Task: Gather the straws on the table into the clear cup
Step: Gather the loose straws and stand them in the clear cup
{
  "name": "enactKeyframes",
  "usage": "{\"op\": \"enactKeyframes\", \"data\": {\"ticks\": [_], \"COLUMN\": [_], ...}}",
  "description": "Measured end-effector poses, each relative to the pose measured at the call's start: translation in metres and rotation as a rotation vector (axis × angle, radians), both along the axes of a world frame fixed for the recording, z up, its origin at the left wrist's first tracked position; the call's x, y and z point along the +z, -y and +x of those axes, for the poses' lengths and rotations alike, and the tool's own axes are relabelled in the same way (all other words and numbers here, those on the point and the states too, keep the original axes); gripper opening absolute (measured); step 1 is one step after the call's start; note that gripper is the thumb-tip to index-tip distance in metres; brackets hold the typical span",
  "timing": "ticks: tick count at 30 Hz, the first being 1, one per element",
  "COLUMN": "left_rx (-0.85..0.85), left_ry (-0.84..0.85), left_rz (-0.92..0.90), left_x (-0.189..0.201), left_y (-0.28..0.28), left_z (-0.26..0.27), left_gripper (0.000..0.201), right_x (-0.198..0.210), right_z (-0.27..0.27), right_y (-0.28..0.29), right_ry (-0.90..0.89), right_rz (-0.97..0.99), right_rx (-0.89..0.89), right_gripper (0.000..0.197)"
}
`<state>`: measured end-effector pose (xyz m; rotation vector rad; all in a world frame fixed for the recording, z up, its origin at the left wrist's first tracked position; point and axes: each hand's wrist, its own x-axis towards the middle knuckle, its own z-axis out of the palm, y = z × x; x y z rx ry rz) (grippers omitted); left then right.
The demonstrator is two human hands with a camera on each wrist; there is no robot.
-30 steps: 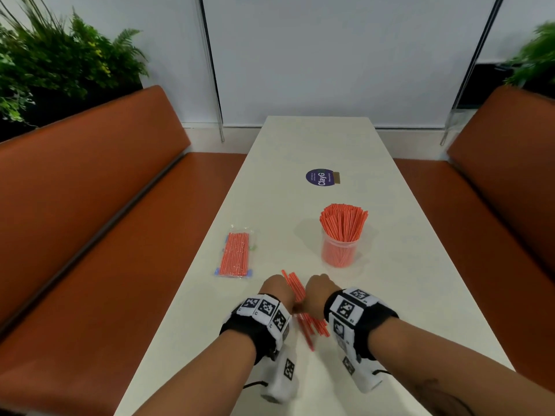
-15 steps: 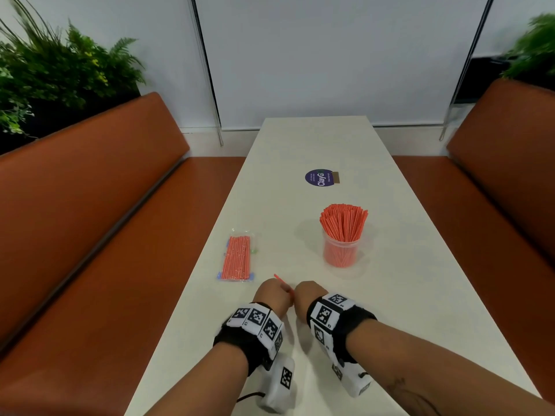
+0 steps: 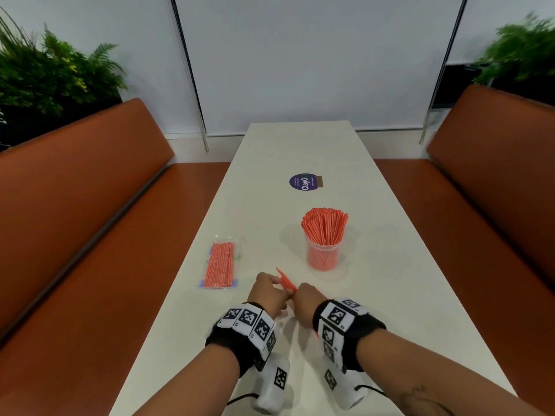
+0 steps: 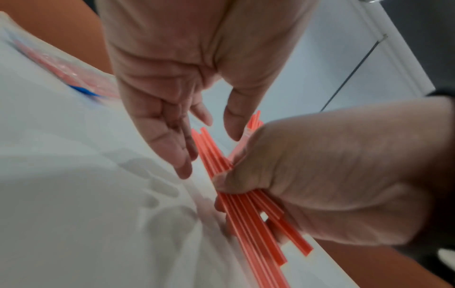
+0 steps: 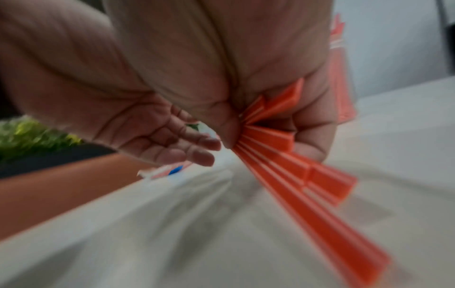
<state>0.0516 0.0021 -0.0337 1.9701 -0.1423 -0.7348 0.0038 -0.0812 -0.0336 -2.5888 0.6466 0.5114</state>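
Orange straws (image 3: 286, 284) sit fanned in the right hand's (image 3: 306, 298) grip; left hand (image 3: 267, 291) relaxed, fingers straight; loose ends could slip onto the tabletop (image 3: 390, 295).

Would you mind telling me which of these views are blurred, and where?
Head view: mostly sharp, cup of straws crisp, right-hand plant smeared. Left wrist view: table streaked; loose straws fairly clear. Right wrist view: heaviest blur, straws and table smeared.
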Motion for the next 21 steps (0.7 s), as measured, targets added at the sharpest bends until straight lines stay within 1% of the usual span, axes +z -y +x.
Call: {"op": "enactKeyframes", "data": {"ticks": [1, 3, 5, 6, 7, 8, 9, 10, 11, 12, 13, 16, 19, 21], "left_rx": [0.024, 0.051, 0.080, 0.089, 0.090, 0.080, 0.066, 0.053, 0.041, 0.027, 0.010, -0.059, -0.125, -0.148], "left_ry": [0.001, 0.088, 0.208, 0.273, 0.342, 0.403, 0.455, 0.492, 0.524, 0.558, 0.594, 0.665, 0.711, 0.723], "left_rz": [-0.054, -0.154, -0.245, -0.279, -0.302, -0.312, -0.318, -0.320, -0.318, -0.314, -0.304, -0.267, -0.204, -0.173], "left_x": [0.003, 0.013, 0.028, 0.037, 0.046, 0.055, 0.065, 0.074, 0.082, 0.089, 0.095, 0.102, 0.099, 0.094], "left_y": [0.006, 0.019, 0.033, 0.041, 0.048, 0.055, 0.061, 0.067, 0.074, 0.080, 0.086, 0.100, 0.106, 0.108], "left_z": [-0.002, -0.006, -0.008, -0.007, -0.006, -0.002, 0.001, 0.006, 0.010, 0.015, 0.021, 0.034, 0.040, 0.043], "left_gripper": [0.030, 0.034, 0.038, 0.041, 0.047, 0.055, 0.062, 0.068, 0.071, 0.072, 0.070, 0.061, 0.057, 0.055], "right_x": [0.003, 0.008, 0.016, 0.025, 0.035, 0.047, 0.057, 0.064, 0.071, 0.077, 0.082, 0.085, 0.077, 0.069], "right_z": [-0.002, 0.000, 0.004, 0.005, 0.004, 0.005, 0.006, 0.007, 0.010, 0.013, 0.016, 0.024, 0.029, 0.031], "right_y": [0.006, 0.019, 0.032, 0.039, 0.045, 0.052, 0.058, 0.064, 0.070, 0.074, 0.078, 0.092, 0.099, 0.100], "right_ry": [0.027, 0.112, 0.271, 0.349, 0.420, 0.487, 0.553, 0.609, 0.667, 0.714, 0.752, 0.799, 0.806, 0.798], "right_rz": [0.032, 0.102, 0.228, 0.268, 0.290, 0.297, 0.298, 0.300, 0.312, 0.327, 0.326, 0.352, 0.364, 0.352], "right_rx": [0.003, -0.023, -0.090, -0.113, -0.123, -0.132, -0.132, -0.134, -0.139, -0.142, -0.140, -0.148, -0.159, -0.168], "right_gripper": [0.025, 0.014, 0.017, 0.013, 0.013, 0.023, 0.028, 0.026, 0.019, 0.012, 0.011, 0.019, 0.013, 0.018]}}
